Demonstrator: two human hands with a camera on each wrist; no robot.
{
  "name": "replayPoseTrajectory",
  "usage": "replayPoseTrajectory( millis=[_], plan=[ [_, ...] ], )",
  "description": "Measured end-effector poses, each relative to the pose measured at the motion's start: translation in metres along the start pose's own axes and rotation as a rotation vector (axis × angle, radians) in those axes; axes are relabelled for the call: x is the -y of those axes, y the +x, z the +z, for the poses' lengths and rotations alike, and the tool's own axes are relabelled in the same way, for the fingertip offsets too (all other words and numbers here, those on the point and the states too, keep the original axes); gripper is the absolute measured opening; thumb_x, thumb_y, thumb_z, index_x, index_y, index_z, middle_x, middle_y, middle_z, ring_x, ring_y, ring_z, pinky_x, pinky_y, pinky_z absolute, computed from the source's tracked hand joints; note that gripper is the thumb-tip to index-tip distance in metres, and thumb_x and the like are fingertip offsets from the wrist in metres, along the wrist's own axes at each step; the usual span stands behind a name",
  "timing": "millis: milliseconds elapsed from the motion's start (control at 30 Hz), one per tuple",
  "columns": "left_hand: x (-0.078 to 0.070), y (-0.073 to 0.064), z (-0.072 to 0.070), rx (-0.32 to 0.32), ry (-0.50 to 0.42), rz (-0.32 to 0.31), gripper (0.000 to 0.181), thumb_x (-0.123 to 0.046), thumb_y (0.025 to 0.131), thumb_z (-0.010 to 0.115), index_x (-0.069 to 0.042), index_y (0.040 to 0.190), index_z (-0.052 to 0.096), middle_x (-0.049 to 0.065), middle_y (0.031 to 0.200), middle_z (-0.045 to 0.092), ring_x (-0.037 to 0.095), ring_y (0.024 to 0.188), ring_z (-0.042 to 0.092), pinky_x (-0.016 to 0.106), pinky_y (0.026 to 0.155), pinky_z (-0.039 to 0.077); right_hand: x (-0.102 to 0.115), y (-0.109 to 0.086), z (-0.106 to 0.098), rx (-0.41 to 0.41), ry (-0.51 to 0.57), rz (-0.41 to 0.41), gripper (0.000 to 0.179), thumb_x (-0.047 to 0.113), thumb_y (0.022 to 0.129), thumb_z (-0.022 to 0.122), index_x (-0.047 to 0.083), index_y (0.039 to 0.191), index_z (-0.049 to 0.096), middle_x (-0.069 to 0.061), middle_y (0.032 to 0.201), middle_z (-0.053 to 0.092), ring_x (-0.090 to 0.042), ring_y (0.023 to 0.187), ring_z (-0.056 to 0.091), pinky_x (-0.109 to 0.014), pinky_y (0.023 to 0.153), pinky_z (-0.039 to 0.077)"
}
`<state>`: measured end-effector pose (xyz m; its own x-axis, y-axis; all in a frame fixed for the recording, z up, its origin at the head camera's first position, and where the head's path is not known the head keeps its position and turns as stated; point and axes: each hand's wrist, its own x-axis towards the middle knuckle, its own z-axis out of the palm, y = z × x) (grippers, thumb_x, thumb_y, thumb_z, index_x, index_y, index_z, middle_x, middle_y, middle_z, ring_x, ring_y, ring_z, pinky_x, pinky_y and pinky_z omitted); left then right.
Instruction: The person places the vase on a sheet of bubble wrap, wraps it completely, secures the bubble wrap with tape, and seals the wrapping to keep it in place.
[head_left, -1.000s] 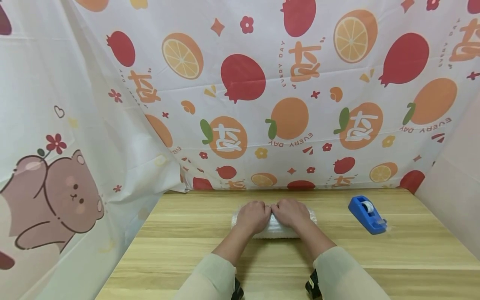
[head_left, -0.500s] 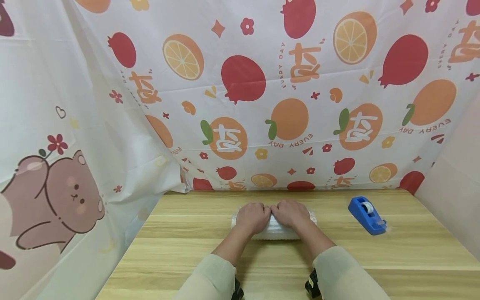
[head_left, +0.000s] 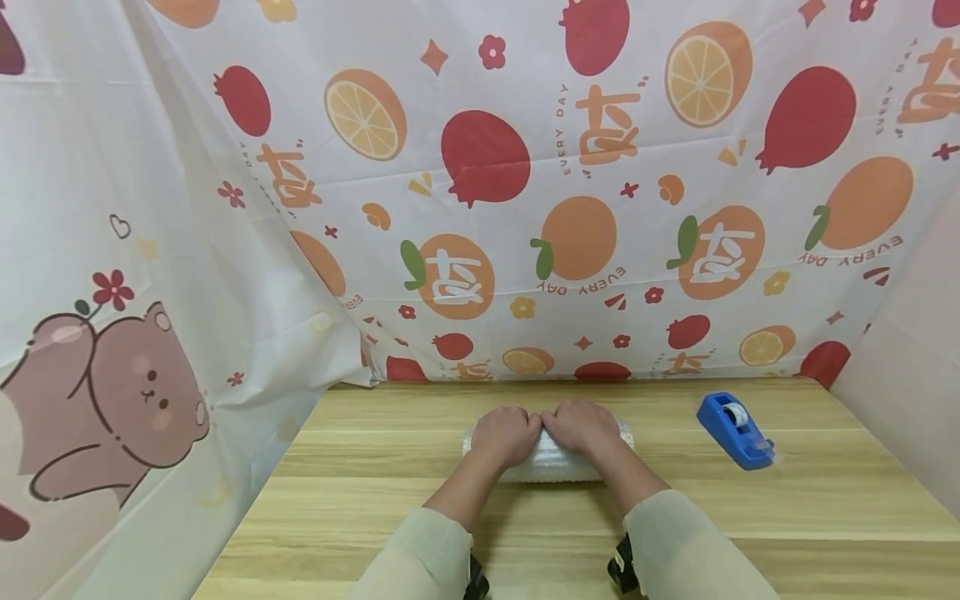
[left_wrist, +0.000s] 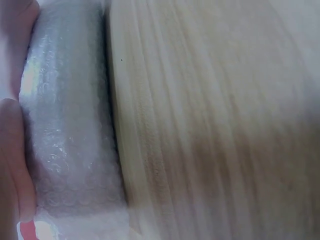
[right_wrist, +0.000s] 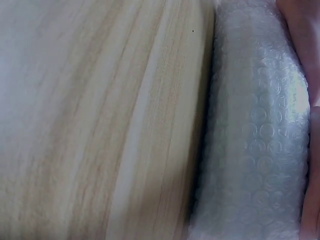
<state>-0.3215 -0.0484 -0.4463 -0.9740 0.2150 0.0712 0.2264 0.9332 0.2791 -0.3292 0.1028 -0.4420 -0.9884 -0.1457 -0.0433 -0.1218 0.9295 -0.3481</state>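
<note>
A roll of clear bubble wrap [head_left: 553, 468] lies crosswise on the wooden table, straight in front of the person. My left hand [head_left: 507, 437] grips its left half from above, fingers curled over the far side. On the right half my right hand [head_left: 583, 427] holds it the same way, and the two thumbs nearly meet at the middle. The left wrist view shows the bubble wrap [left_wrist: 70, 115] upright along the left side; in the right wrist view the bubble wrap [right_wrist: 255, 130] fills the right side. Most of the fingertips are hidden behind the roll.
A blue tape dispenser [head_left: 737, 430] with a strip of tape at its cutter stands on the table [head_left: 360, 500] to the right. Behind the table hangs a white fruit-print curtain [head_left: 480, 275]; a bear-print cloth [head_left: 247, 333] drapes along the left edge.
The near edge of the bubble wrap has shifted slightly toward the person. Both hands keep their hold in almost the same place.
</note>
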Motion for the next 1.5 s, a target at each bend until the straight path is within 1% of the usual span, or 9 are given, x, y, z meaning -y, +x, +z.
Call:
replayPoseTrajectory(
  millis=[133,200,333,467,633,767,967,1133,1500],
  plan=[
    [0.002,-0.001,-0.001,0.003,0.003,0.026,0.054,-0.043,0.101,0.029,-0.011,0.096,0.072,0.009,0.111,0.071,0.030,0.101,0.066,0.046,0.083,0.052,0.002,0.002,-0.001,0.015,0.003,0.011,0.050,0.045,0.099,0.035,0.017,0.063,0.054,-0.003,0.066,0.052,-0.021,0.062,0.049,-0.035,0.054,0.037],
    [0.004,-0.002,-0.001,0.000,0.010,0.071,0.051,-0.041,0.101,0.030,-0.011,0.090,0.071,0.008,0.106,0.071,0.029,0.098,0.067,0.044,0.082,0.052,0.001,0.003,-0.001,0.020,0.001,0.015,0.049,0.045,0.099,0.036,0.017,0.062,0.052,-0.003,0.065,0.049,-0.021,0.061,0.049,-0.034,0.053,0.036],
    [0.010,-0.003,-0.001,0.026,0.035,0.199,0.047,-0.043,0.098,0.035,-0.012,0.095,0.069,0.006,0.104,0.071,0.027,0.101,0.066,0.042,0.085,0.051,0.000,0.006,-0.001,0.040,-0.012,0.021,0.045,0.043,0.097,0.037,0.017,0.061,0.049,-0.003,0.065,0.047,-0.021,0.061,0.048,-0.034,0.053,0.036],
    [0.014,-0.002,-0.002,0.069,0.084,0.283,0.058,-0.063,0.092,0.040,-0.014,0.108,0.067,0.002,0.102,0.070,0.021,0.096,0.065,0.038,0.083,0.051,-0.001,0.007,-0.002,0.058,-0.015,0.027,0.044,0.043,0.096,0.037,0.017,0.065,0.054,-0.003,0.070,0.053,-0.020,0.064,0.050,-0.035,0.056,0.037],
    [0.017,-0.001,-0.002,0.097,0.098,0.327,0.077,-0.085,0.071,0.055,-0.018,0.107,0.063,-0.004,0.093,0.066,0.013,0.082,0.061,0.032,0.076,0.051,-0.002,0.007,-0.003,0.059,-0.006,0.030,0.043,0.044,0.096,0.039,0.015,0.083,0.068,-0.003,0.092,0.066,-0.022,0.075,0.055,-0.039,0.063,0.043],
    [0.018,-0.001,-0.004,0.113,0.094,0.343,0.084,-0.086,0.063,0.063,-0.018,0.112,0.062,-0.005,0.095,0.066,0.012,0.084,0.061,0.032,0.077,0.051,-0.002,0.007,-0.003,0.056,0.005,0.033,0.043,0.045,0.096,0.040,0.014,0.091,0.070,-0.003,0.096,0.067,-0.023,0.076,0.056,-0.040,0.064,0.044],
    [0.017,-0.002,-0.004,0.100,0.105,0.333,0.084,-0.087,0.066,0.059,-0.018,0.113,0.063,-0.004,0.097,0.067,0.014,0.086,0.062,0.033,0.078,0.051,-0.002,0.008,-0.003,0.062,0.011,0.033,0.043,0.045,0.095,0.040,0.015,0.089,0.070,-0.003,0.093,0.066,-0.023,0.075,0.055,-0.039,0.063,0.043],
    [0.017,0.000,-0.004,0.102,0.114,0.315,0.082,-0.088,0.066,0.057,-0.019,0.111,0.063,-0.006,0.093,0.067,0.012,0.081,0.060,0.031,0.075,0.050,-0.002,0.009,-0.004,0.074,0.011,0.038,0.044,0.046,0.095,0.041,0.014,0.096,0.071,-0.004,0.100,0.068,-0.023,0.078,0.057,-0.040,0.066,0.046],
    [0.014,0.003,-0.006,0.183,0.066,0.284,0.070,-0.086,0.066,0.059,-0.023,0.097,0.063,-0.010,0.081,0.060,0.010,0.073,0.055,0.029,0.071,0.046,-0.003,0.009,-0.008,0.117,0.027,0.064,0.041,0.045,0.092,0.044,0.013,0.097,0.069,-0.006,0.104,0.068,-0.023,0.083,0.058,-0.042,0.073,0.047]
  ],
)
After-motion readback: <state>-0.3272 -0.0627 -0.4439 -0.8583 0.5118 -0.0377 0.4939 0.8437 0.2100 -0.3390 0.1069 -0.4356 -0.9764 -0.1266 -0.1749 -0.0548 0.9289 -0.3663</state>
